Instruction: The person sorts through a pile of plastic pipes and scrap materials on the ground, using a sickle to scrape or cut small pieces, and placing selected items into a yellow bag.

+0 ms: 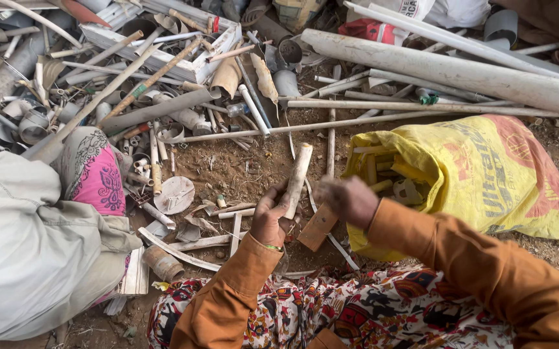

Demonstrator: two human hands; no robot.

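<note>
Left hand (pixel 272 216) clamped on dirty white pipe stub (pixel 297 178); right hand (pixel 350 199) blurred, grips flat brown block (pixel 318 226). Yellow woven sack (pixel 480 174) just beside; bare dirt (pixel 228 168) ahead.

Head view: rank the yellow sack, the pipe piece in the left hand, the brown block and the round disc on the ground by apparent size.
1. Yellow sack.
2. Pipe piece in the left hand.
3. Brown block and disc: look alike, and the block sits nearer the camera, so unranked.

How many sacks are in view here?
2. A yellow sack holding pipe scraps lies on the ground right of the hands, and a pale grey sack sits at the left. Others may be hidden in the pile.
</note>
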